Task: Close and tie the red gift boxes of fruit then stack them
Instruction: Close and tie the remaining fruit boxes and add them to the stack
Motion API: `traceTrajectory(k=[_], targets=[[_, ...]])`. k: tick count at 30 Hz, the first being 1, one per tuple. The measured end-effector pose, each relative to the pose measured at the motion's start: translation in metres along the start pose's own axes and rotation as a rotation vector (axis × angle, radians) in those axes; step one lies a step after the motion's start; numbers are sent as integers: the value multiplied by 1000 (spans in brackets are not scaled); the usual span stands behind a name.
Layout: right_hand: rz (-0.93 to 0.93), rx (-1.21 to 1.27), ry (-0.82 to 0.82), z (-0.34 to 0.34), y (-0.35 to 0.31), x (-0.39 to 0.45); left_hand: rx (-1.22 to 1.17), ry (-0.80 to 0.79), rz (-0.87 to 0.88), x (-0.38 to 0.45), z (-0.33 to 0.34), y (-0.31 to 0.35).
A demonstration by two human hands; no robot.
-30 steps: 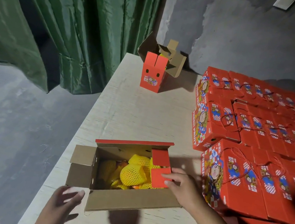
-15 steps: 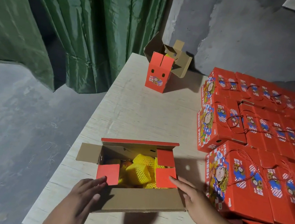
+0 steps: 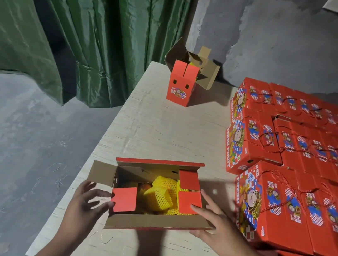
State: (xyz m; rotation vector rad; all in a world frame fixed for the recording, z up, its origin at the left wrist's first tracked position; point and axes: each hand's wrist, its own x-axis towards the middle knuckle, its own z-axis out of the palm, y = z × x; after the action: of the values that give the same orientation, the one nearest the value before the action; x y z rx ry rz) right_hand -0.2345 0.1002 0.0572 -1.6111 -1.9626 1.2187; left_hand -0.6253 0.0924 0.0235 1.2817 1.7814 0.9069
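An open red gift box (image 3: 156,223) lies on the table in front of me, with fruit in yellow foam nets (image 3: 161,194) showing inside. Two small red flaps on its right end are folded inward, and one red flap on the left end is folded in; the other left flap still sticks out. My left hand (image 3: 85,205) has straight fingers pressing the near left flap. My right hand (image 3: 215,225) rests on the box's right end, its fingers touching the near right flap. Neither hand grips anything.
Several closed red gift boxes (image 3: 282,209) with cord handles are stacked in rows on the right. Another open box (image 3: 180,86) stands upright at the table's far end. The table's left edge (image 3: 85,157) drops to a grey floor; green curtains hang behind.
My left hand came up from the table edge and folded the near left flap inward. My right hand slid down along the right end, keeping its flap pressed in.
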Motion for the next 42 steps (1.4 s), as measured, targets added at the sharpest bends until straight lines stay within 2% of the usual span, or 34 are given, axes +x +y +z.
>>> traceTrajectory(k=[3,6,10,15,21,31,35,38,40,42], targets=[[-49,7,1,0,-1,2,198,-1,193,2,-2,8],[-95,-72,-10,-4,-5,10,331,-91,431,2,-3,13],[-109,-242,-16,-9,-8,21,416,-146,501,13,-12,6],[-70,-214,-63,-14,-6,30,449,-189,416,18,-21,6],[-29,-211,-95,-20,-8,36,226,-160,466,39,-28,35],[-2,-68,-54,-12,-6,30,293,-221,409,85,-17,47],[22,12,-17,-7,-1,34,360,-241,426,78,-4,43],[58,167,68,-4,-2,39,344,-212,443,70,-3,32],[98,223,162,-2,-3,44,277,-171,402,65,-5,26],[139,220,217,2,-1,51,124,-200,290,56,-8,26]])
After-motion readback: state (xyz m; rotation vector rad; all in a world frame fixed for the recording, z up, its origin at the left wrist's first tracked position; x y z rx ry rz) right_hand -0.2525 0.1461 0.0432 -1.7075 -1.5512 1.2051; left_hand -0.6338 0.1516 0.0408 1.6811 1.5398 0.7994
